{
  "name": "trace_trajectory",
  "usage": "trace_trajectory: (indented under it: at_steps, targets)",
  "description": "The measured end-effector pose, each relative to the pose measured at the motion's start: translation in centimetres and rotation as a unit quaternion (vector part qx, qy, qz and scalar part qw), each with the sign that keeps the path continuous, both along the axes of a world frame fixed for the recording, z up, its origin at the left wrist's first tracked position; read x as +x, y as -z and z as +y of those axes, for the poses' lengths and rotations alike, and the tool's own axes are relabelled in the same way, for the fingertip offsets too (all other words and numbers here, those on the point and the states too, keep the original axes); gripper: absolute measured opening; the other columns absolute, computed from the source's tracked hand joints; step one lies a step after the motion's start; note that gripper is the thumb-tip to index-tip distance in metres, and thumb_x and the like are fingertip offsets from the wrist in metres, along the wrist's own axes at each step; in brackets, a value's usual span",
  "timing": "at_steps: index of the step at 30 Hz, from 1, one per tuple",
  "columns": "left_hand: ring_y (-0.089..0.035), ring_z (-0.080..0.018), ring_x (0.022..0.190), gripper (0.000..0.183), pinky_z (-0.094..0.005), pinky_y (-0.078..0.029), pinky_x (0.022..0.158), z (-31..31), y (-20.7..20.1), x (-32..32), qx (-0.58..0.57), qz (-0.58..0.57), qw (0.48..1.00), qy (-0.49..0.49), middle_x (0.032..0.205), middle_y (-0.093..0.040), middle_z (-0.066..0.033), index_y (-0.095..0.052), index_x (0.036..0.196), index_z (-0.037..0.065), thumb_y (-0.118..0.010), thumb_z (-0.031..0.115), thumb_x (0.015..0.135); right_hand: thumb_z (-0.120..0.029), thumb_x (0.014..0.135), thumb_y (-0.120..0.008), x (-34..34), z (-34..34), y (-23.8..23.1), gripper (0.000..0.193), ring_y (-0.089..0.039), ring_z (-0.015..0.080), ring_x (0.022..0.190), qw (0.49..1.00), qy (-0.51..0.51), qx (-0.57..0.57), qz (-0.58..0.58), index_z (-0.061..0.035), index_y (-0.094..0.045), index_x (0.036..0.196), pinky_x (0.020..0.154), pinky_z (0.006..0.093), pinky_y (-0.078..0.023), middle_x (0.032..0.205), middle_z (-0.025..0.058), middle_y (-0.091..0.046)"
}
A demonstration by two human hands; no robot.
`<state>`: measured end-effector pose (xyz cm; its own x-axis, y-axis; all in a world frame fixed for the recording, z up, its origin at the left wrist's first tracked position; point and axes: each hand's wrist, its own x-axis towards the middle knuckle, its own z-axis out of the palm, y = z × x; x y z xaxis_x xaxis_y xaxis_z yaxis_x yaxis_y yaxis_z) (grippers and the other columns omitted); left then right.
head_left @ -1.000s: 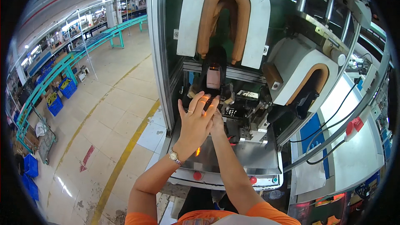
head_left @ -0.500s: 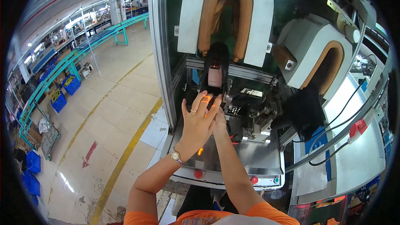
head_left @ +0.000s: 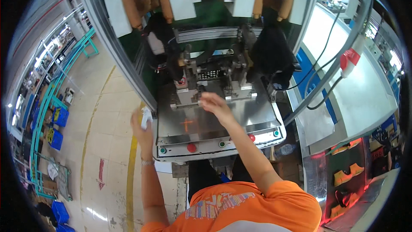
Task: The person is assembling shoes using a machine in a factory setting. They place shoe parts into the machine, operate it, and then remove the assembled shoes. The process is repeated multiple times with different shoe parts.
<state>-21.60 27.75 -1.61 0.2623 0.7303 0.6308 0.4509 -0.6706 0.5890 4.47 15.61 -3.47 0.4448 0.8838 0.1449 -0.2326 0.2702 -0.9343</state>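
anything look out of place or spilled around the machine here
No spill stands out. What looks like a clear plastic bottle lies low beside the front right corner of the machine, an odd spot for one. The red floor arrow also looks worn and patchy.

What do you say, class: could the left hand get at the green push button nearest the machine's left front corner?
Probably yes: the left hand appears close by, and nothing visible blocks the way to the green push button, though one view leaves depth uncertain.
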Motion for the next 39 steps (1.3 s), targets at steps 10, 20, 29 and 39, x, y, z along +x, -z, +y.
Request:
trace_trajectory:
  at_steps: [10, 20, 29, 39]
  targets:
    - [-0.052, -0.0258, 0.101, 0.075, -0.0324, -0.041, 0.087, -1.9, 19.1, -6.9, -0.408, -0.106, 0.905, -0.058, 0.111, -0.051, -0.0192, -0.033, 0.126, -0.005, -0.072, 0.002, 0.063, -0.002, 0.08, -0.061, 4.1, -20.2, -13.1, 0.014, -0.06, 0.0131, 0.072, 0.947, 0.176, 0.169, -0.21, 0.0008, -0.059, 0.093, 0.067, 0.0252, -0.047, 0.083, 0.0093, -0.062]
    - [-0.044, -0.0359, 0.111, 0.065, -0.0409, -0.034, 0.097, -3.2, 17.3, -4.5, -0.133, 0.01, 0.978, -0.163, 0.118, -0.048, -0.0198, -0.04, 0.125, 0.0, -0.063, 0.0, 0.064, 0.006, 0.065, -0.063, 7.0, -16.5, -21.0, 0.034, -0.051, 0.0163, 0.072, 0.711, 0.411, 0.143, -0.553, -0.007, -0.063, 0.096, 0.068, 0.026, -0.04, 0.093, 0.0068, -0.056]
    - [-0.04, -0.029, 0.12, 0.049, -0.0365, -0.029, 0.101, -15.7, -1.8, 7.5, -0.015, -0.102, 0.965, 0.24, 0.126, -0.046, -0.0138, -0.048, 0.118, 0.002, -0.06, -0.002, 0.071, 0.008, 0.059, -0.062, 3.4, -22.2, -23.1, 0.028, -0.054, 0.0173, 0.072, 0.6, 0.562, 0.193, -0.536, -0.0051, -0.066, 0.084, 0.062, 0.0269, -0.041, 0.08, 0.0068, -0.057]
    - [-0.049, -0.0217, 0.107, 0.056, -0.0367, -0.041, 0.09, -26.9, 1.9, 16.8, -0.336, -0.187, 0.802, 0.457, 0.116, -0.049, -0.01, -0.04, 0.122, 0.002, -0.069, 0.009, 0.075, -0.011, 0.067, -0.066, -4.0, -18.3, -16.5, 0.029, -0.053, 0.024, 0.072, 0.702, 0.191, 0.011, -0.686, -0.0036, -0.061, 0.095, 0.064, 0.0313, -0.041, 0.083, 0.0068, -0.056]
